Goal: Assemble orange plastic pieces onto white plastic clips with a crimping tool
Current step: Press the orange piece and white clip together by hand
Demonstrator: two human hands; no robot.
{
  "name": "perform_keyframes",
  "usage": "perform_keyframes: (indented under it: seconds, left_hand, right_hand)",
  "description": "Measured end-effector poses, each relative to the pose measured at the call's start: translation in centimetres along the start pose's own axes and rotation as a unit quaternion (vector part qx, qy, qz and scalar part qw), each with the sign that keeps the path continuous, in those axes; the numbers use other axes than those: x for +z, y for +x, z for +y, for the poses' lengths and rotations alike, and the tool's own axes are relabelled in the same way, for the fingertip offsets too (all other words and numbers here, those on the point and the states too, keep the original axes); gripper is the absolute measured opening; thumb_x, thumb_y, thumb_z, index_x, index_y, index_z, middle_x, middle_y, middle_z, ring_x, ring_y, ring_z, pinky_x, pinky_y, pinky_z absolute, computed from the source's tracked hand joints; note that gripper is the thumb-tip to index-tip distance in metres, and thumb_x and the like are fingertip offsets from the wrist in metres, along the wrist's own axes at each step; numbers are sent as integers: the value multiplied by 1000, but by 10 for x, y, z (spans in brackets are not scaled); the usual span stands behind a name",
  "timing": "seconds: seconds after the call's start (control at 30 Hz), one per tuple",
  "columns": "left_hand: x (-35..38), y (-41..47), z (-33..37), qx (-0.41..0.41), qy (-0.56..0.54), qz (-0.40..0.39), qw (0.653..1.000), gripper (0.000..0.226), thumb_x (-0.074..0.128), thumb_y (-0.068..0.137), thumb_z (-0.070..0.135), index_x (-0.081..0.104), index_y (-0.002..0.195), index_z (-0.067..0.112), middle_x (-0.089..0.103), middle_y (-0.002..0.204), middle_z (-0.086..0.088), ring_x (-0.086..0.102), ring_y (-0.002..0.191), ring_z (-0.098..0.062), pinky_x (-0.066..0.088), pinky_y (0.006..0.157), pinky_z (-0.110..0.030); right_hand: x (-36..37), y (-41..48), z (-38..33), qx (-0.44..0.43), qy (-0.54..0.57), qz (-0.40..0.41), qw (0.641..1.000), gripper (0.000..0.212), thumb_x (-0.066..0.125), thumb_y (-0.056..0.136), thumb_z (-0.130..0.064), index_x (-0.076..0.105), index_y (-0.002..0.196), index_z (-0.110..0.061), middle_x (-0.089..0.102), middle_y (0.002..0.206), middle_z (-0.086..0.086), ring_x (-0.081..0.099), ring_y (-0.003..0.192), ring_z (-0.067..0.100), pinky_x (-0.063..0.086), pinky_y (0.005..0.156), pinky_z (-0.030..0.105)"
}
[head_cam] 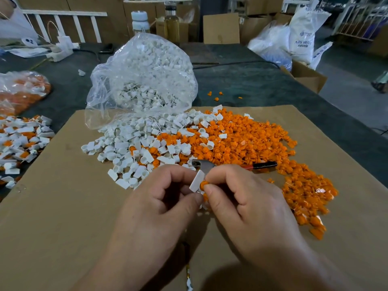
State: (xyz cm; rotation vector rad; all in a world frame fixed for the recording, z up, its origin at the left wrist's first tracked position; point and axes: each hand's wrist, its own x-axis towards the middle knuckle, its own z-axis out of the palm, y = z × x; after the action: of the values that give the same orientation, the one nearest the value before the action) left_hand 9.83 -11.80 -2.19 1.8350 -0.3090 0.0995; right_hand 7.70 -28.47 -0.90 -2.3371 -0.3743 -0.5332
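Head view: both forearms enter from 6 o'clock, knuckles up, meeting at mid-frame. Left hand [168, 198] pinches a white clip [197, 181] between thumb and forefinger, other fingers curled under. Right hand [241, 198] pinches an orange piece [203, 184] at thumb and forefinger tips, touching the clip's right edge. Crimping tool [261, 165] lies on the cardboard sheet [84, 206] just beyond the hands at 12 o'clock, handle toward 3 o'clock, untouched. Loose white clips [134, 148] at 11 o'clock, spilling from a clear bag [142, 76]; orange pieces [252, 143] heaped at 1 to 3 o'clock.
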Motion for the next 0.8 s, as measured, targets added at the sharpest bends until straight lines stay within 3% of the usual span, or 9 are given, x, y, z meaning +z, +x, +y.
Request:
perform_keyframes:
  seconds: [0.07,0.17,0.23,0.37,0.5,0.57,0.67,0.8]
  left_hand:
    - [0,-1,2,-24,-35,-11,999,30,73,68,48,71,97,40,70,74,9,65,65,-9,57,57,-32]
    - [3,1,1,-55,-60,1,997,22,73,71,42,74,91,33,70,70,3,65,64,-19,56,61,-48]
    - [4,3,-3,-70,-60,3,996,22,73,69,42,74,89,33,70,68,0,65,64,-22,55,62,-52]
    - [3,4,-5,-106,-120,0,987,28,91,60,32,74,81,24,67,62,-12,62,54,-26,54,52,-40]
    - [3,9,-4,-182,-233,-34,955,30,94,53,8,69,71,9,59,58,-27,54,44,-30,52,57,-48]
    - [2,11,1,-211,-269,-34,939,29,87,44,1,68,65,7,56,56,-27,51,39,-28,50,47,-38]
    - [3,12,8,-217,-276,-24,936,12,76,52,9,69,62,9,55,55,-27,50,37,-26,42,35,-27]
    - [4,11,5,-192,-239,-21,952,12,76,69,1,68,66,9,55,56,-27,51,45,-30,45,50,-33]
  right_hand:
    - [0,1,-1,-12,-18,5,1000,9,47,94,-41,53,92,-35,55,79,-17,56,74,2,44,59,23]
    - [0,3,-2,-33,-46,-5,998,11,46,95,-37,55,93,-30,55,86,-15,55,75,6,45,58,25]
    - [2,4,-3,-41,-63,-14,997,14,44,95,-36,55,93,-28,54,88,-14,54,75,6,48,58,28]
    - [0,4,-6,-45,-55,-28,997,15,43,95,-35,55,93,-26,54,92,-12,56,77,8,52,59,33]
    - [-3,6,-9,-54,-79,-35,995,13,46,95,-34,56,93,-26,55,92,-11,56,74,8,52,55,33]
    - [-2,7,-11,-66,-101,-36,992,12,49,93,-31,59,93,-23,57,91,-8,58,72,9,53,52,33]
    - [-2,7,-9,-52,-91,-47,993,18,44,93,-34,59,94,-24,57,92,-10,57,74,9,53,55,33]
    - [-2,7,-4,2,9,-58,998,16,46,90,-42,59,91,-33,55,95,-18,58,83,2,49,66,21]
